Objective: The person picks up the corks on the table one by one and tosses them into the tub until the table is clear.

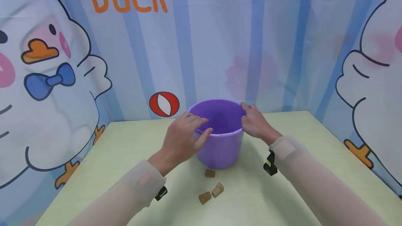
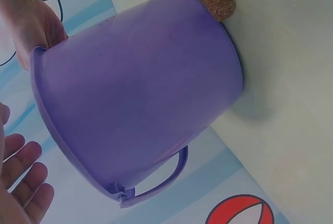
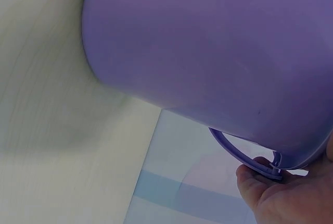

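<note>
A purple bucket (image 1: 219, 151) is near the middle of the table, its mouth facing up and its inside showing no contents in the head view. My right hand (image 1: 255, 121) grips the rim on the right side; in the right wrist view its fingers are at the end of the purple handle (image 3: 237, 153). My left hand (image 1: 182, 137) is at the left front of the rim, thumb and fingers spread. The left wrist view shows those fingers (image 2: 23, 166) loosely extended, apart from the bucket wall. Three corks lie in front of the bucket: one cork (image 1: 209, 173) close to its base, a brown cork (image 1: 205, 197) and a paler cork (image 1: 217, 189) nearer me.
The pale table (image 1: 141, 145) ends at a back edge just behind the bucket. A curtain (image 1: 213, 44) with blue stripes and cartoon ducks hangs behind and at both sides. A red and white ball (image 1: 164, 104) is printed on it, left of the bucket.
</note>
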`<state>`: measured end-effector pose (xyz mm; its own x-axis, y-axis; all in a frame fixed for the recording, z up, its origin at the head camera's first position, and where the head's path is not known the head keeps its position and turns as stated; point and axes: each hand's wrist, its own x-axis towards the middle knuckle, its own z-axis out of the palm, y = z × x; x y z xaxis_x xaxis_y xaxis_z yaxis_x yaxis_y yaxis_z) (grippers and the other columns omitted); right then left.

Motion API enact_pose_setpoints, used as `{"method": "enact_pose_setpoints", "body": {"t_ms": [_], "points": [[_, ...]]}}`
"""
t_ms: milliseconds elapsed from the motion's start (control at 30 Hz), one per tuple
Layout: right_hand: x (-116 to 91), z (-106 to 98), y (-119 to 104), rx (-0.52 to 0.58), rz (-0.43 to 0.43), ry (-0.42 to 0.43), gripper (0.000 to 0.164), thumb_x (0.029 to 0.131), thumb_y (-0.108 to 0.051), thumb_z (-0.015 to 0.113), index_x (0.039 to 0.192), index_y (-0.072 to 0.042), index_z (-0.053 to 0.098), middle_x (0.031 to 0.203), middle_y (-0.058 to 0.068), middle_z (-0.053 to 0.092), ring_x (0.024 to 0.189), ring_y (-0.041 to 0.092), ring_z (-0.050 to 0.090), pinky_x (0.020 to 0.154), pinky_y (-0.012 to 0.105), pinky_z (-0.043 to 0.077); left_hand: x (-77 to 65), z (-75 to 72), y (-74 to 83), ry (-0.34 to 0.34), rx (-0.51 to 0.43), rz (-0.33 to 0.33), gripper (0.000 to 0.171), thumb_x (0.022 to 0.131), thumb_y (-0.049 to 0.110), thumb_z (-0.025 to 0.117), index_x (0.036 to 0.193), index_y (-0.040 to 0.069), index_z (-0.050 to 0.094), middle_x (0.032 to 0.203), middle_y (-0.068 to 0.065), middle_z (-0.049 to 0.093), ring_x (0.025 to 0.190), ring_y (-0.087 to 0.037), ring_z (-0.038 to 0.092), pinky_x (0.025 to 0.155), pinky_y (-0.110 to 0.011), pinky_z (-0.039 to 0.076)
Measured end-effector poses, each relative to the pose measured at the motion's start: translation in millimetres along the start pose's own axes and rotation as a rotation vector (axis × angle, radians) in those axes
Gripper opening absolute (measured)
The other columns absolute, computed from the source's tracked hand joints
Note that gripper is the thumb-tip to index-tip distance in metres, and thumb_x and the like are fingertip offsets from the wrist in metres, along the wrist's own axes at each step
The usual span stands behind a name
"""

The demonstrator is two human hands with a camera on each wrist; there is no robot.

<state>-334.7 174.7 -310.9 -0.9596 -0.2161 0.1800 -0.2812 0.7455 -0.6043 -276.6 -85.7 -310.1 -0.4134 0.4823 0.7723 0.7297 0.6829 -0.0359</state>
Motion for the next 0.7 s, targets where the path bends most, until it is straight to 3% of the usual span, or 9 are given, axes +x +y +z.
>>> {"method": "enact_pose_setpoints", "body": {"t_ms": [333, 700], "points": [[0, 1, 0, -0.002, -0.006, 0.007, 0.062, 0.101, -0.009, 0.027, 0.16, 0.006, 0.015, 0.161, 0.034, 0.02, 0.15, 0.049, 0.021, 0.121, 0.059, 0.02, -11.2, -3.6, 5.4, 0.052, -0.022, 0.017, 0.02, 0.091, 0.025, 0.074, 0.102, 0.009, 0.079, 0.094, -0.001, 0.077, 0.088, -0.018, 0.066, 0.077, -0.033, 0.057], [0, 1, 0, 0.008, 0.003, 0.004, 0.062, 0.101, -0.01, 0.027, 0.16, 0.006, 0.015, 0.162, 0.034, 0.019, 0.15, 0.048, 0.02, 0.122, 0.059, 0.02, -20.5, -4.5, 9.0, 0.052, -0.019, 0.032, 0.021, 0.088, 0.026, 0.078, 0.101, 0.009, 0.079, 0.092, -0.001, 0.076, 0.087, -0.019, 0.067, 0.075, -0.034, 0.058]]}}
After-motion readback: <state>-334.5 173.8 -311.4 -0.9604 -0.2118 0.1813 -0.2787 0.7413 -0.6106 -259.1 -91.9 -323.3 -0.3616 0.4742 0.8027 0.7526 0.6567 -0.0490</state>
